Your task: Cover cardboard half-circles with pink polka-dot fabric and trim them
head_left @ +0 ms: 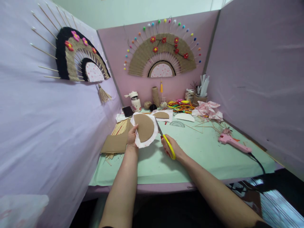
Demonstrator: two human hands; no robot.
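Note:
My left hand (pixel 133 136) grips a brown cardboard half-disc (pixel 144 127) by its straight left side. Pale pink-patterned fabric (pixel 143 144) lies behind the cardboard and sticks out around its edge. My right hand (pixel 171 146) is closed on yellow-handled scissors (pixel 171 148), whose blades point up and left at the fabric's upper right edge. Both hands are raised over the green tabletop. Behind the held piece, a second cardboard half-disc (pixel 161 115) rests on similar fabric.
A pink glue gun (pixel 234 143) with a black cable lies at right. Folded cardboard (pixel 115 144) and sticks are at left. Along the back stand a white bottle (pixel 136 103), a twine roll (pixel 155 96) and crumpled fabric (pixel 207 110). Decorated fans (pixel 140 57) hang on the walls.

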